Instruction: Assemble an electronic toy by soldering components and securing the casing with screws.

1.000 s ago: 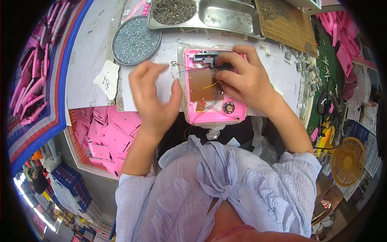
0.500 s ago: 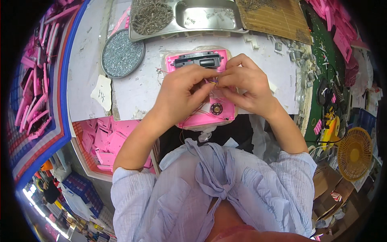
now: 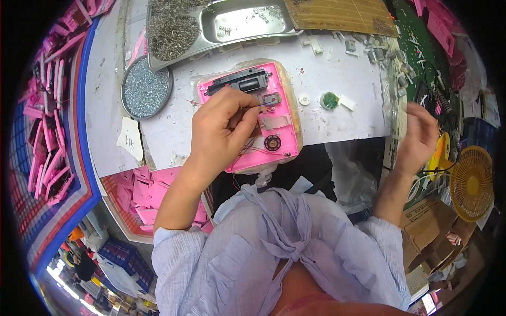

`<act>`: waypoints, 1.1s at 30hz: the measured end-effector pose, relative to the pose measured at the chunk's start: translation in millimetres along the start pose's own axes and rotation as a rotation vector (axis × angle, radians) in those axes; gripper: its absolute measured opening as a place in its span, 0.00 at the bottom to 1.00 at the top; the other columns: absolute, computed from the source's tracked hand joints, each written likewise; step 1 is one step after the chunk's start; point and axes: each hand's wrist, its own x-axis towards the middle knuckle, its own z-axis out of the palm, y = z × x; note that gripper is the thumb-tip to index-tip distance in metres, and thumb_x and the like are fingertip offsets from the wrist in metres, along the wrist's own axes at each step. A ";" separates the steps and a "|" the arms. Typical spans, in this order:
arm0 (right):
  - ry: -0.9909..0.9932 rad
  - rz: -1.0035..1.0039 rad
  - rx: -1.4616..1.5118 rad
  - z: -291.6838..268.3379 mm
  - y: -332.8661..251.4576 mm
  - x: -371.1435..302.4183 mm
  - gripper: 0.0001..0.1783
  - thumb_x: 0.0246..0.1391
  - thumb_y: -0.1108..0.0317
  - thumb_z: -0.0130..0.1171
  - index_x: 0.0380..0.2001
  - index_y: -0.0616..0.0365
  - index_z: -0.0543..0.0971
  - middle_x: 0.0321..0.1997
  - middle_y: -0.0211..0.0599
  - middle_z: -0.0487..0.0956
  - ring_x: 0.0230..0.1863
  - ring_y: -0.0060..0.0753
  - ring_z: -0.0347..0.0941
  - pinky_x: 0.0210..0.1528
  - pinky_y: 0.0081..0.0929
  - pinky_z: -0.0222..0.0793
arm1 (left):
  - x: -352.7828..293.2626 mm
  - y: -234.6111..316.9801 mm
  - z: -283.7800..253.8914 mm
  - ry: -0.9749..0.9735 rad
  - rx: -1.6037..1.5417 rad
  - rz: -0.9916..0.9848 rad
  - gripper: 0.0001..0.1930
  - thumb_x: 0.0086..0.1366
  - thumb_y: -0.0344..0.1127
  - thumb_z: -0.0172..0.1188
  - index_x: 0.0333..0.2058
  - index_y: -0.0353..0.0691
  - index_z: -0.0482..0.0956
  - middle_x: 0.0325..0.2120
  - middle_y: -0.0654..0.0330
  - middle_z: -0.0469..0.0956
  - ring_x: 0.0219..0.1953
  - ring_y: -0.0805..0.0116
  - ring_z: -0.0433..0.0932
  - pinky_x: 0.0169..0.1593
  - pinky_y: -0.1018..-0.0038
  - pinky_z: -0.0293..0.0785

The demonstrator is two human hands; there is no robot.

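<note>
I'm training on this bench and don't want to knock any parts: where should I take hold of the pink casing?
Probably the outer rim of the pink casing's right long side, approached from the right. That straight edge is unobstructed, whereas the left hand covers part of the left side. The casing lies open side up, exposing the black module and round speaker, so keep inside contact minimal.

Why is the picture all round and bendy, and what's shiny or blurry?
Head view: black corners and a curving blue cloth border, from the fisheye lens; head view: glare on the steel tray and washed-out lights at lower left; head view: the right hand looks slightly soft, the left hand clearer.
</note>
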 end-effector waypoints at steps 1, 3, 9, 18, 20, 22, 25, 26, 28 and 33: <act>0.186 0.118 0.121 -34.6 12.4 -1.7 0.11 0.60 0.77 0.62 0.46 0.63 0.78 0.48 0.43 0.82 0.49 0.35 0.76 0.53 0.34 0.75 | 0.4 0.9 3.2 0.016 0.016 0.010 0.05 0.60 0.23 0.67 0.34 0.34 0.81 0.28 0.60 0.77 0.22 0.74 0.73 0.26 0.76 0.69; 0.378 0.329 0.343 -99.1 24.5 -3.0 0.14 0.66 0.70 0.60 0.51 0.64 0.75 0.49 0.42 0.81 0.46 0.34 0.76 0.52 0.33 0.76 | 3.0 0.0 7.1 0.058 0.090 0.102 0.06 0.58 0.23 0.69 0.33 0.36 0.81 0.28 0.61 0.77 0.22 0.69 0.73 0.27 0.74 0.69; 0.516 0.362 0.450 -148.2 69.9 21.2 0.21 0.72 0.58 0.54 0.60 0.58 0.74 0.38 0.36 0.76 0.33 0.26 0.66 0.41 0.33 0.67 | 15.7 0.8 14.1 0.106 0.377 0.294 0.08 0.51 0.27 0.72 0.30 0.39 0.81 0.36 0.58 0.77 0.35 0.59 0.74 0.41 0.65 0.69; 0.721 0.231 0.089 -172.5 42.7 4.6 0.20 0.70 0.59 0.52 0.56 0.63 0.75 0.50 0.51 0.81 0.50 0.41 0.79 0.51 0.34 0.76 | 19.0 -15.7 29.9 0.144 0.451 0.308 0.09 0.47 0.33 0.73 0.28 0.43 0.82 0.42 0.59 0.76 0.45 0.56 0.70 0.48 0.60 0.61; 0.639 0.116 0.156 -200.5 53.8 -26.8 0.14 0.68 0.62 0.55 0.49 0.60 0.76 0.44 0.45 0.81 0.40 0.35 0.77 0.38 0.28 0.74 | 18.3 -16.3 29.5 0.143 0.448 0.286 0.09 0.47 0.32 0.72 0.27 0.43 0.82 0.42 0.58 0.76 0.45 0.56 0.70 0.49 0.61 0.62; 0.561 0.095 0.212 -165.0 36.7 -47.2 0.12 0.66 0.63 0.56 0.47 0.59 0.76 0.41 0.42 0.80 0.36 0.32 0.76 0.32 0.25 0.72 | 17.9 -14.0 27.4 0.131 0.454 0.245 0.08 0.48 0.30 0.72 0.26 0.41 0.82 0.40 0.55 0.76 0.44 0.56 0.70 0.50 0.63 0.64; 0.203 0.222 0.345 -36.2 -14.0 -56.7 0.13 0.61 0.65 0.61 0.44 0.60 0.77 0.40 0.39 0.79 0.33 0.25 0.71 0.31 0.20 0.69 | 17.1 -20.5 30.6 0.142 0.445 0.291 0.09 0.48 0.33 0.73 0.28 0.44 0.82 0.42 0.59 0.76 0.43 0.56 0.69 0.48 0.61 0.61; 0.154 0.248 0.269 -5.5 -15.5 -58.9 0.13 0.59 0.65 0.62 0.43 0.61 0.78 0.39 0.38 0.78 0.30 0.24 0.69 0.30 0.20 0.66 | 17.0 -21.4 31.0 0.142 0.434 0.285 0.09 0.48 0.33 0.73 0.28 0.44 0.82 0.42 0.59 0.76 0.44 0.56 0.69 0.48 0.61 0.60; -0.218 0.075 0.338 39.2 -19.3 -53.4 0.12 0.57 0.67 0.64 0.41 0.63 0.80 0.35 0.36 0.77 0.28 0.24 0.68 0.29 0.21 0.61 | 17.8 -21.1 33.2 0.147 0.412 0.277 0.09 0.48 0.33 0.73 0.27 0.44 0.82 0.42 0.59 0.76 0.44 0.56 0.69 0.48 0.61 0.60; -0.469 -0.077 0.313 81.2 -31.6 -39.9 0.11 0.52 0.75 0.66 0.40 0.65 0.81 0.26 0.34 0.75 0.25 0.26 0.66 0.28 0.24 0.58 | 17.4 -14.5 32.5 0.140 0.468 0.256 0.08 0.48 0.31 0.73 0.27 0.42 0.82 0.42 0.56 0.76 0.44 0.57 0.69 0.50 0.64 0.63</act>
